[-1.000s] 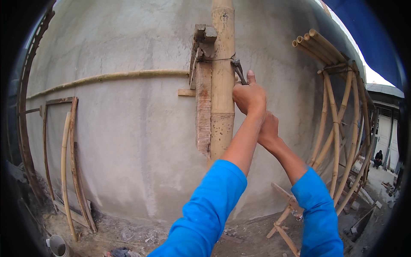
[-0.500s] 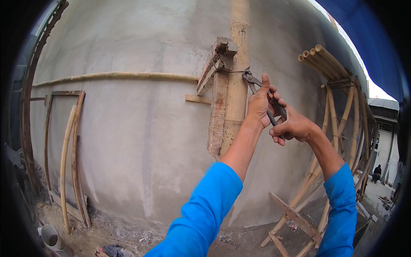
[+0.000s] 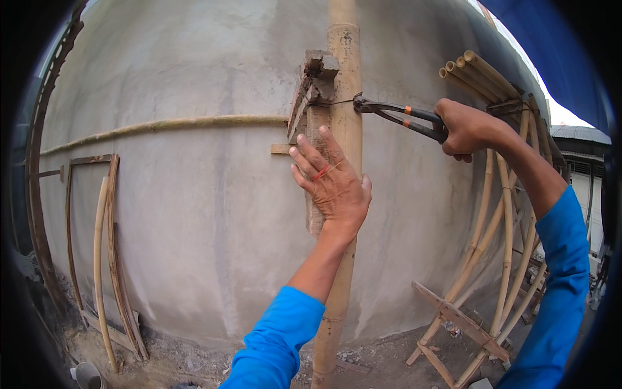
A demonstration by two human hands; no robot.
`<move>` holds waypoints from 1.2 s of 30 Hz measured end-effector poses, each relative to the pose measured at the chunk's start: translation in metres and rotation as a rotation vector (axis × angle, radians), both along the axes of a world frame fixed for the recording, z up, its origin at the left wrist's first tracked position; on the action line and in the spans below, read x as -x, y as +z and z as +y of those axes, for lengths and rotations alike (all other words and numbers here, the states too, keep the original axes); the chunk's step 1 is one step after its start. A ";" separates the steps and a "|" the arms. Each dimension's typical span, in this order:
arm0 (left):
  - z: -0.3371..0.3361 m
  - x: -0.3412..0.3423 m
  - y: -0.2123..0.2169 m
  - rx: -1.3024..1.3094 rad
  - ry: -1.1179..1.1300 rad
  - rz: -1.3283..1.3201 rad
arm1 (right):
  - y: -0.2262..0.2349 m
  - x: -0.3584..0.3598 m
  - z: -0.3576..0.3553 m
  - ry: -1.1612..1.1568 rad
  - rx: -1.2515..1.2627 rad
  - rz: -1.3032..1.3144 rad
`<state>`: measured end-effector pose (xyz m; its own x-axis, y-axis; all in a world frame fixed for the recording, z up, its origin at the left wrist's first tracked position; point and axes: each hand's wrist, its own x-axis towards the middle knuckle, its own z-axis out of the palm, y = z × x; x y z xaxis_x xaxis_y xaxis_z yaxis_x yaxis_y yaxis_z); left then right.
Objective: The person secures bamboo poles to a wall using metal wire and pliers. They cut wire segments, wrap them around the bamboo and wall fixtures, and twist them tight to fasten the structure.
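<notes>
My right hand (image 3: 472, 129) is closed round the black, orange-banded handles of a pair of pincers (image 3: 366, 106). Their jaws are at a thin wire (image 3: 341, 102) that runs across the thick upright bamboo pole (image 3: 344, 68) to a rough wooden bracket (image 3: 317, 74). Below the wire, my left hand (image 3: 335, 191) lies open with its fingers stretched, against the bracket's upright timber (image 3: 317, 118) and the pole. A red band circles one of its fingers. Whether the jaws are fully closed on the wire is too small to tell.
A grey plastered wall (image 3: 194, 214) stands behind the pole. A horizontal bamboo (image 3: 168, 124) reaches the bracket from the left. Bamboo scaffolding (image 3: 505, 214) stands at right, with a board (image 3: 460, 318) low across it. A wooden frame (image 3: 113, 240) leans at left, near a bucket (image 3: 87, 375).
My left hand has left the pincers and moved left onto the timber and pole. My right hand has swung up and right, bringing the pincers nearly level. The view has shifted.
</notes>
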<state>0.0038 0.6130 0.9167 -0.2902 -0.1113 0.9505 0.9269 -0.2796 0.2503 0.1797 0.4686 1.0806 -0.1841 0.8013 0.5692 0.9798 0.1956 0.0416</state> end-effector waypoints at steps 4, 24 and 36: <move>-0.006 0.001 0.008 0.202 -0.034 -0.022 | -0.058 -0.019 0.053 0.054 -0.306 0.030; -0.001 0.000 0.010 0.093 -0.147 -0.048 | -0.149 0.013 0.242 0.780 -0.660 0.573; -0.001 -0.002 0.008 0.061 -0.110 -0.047 | -0.146 0.004 0.206 0.657 -0.517 0.577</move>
<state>0.0059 0.6119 0.9244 -0.3422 -0.0191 0.9394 0.8781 -0.3622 0.3125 0.1758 0.6742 0.9341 -0.0868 0.2708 0.9587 0.5824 0.7946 -0.1717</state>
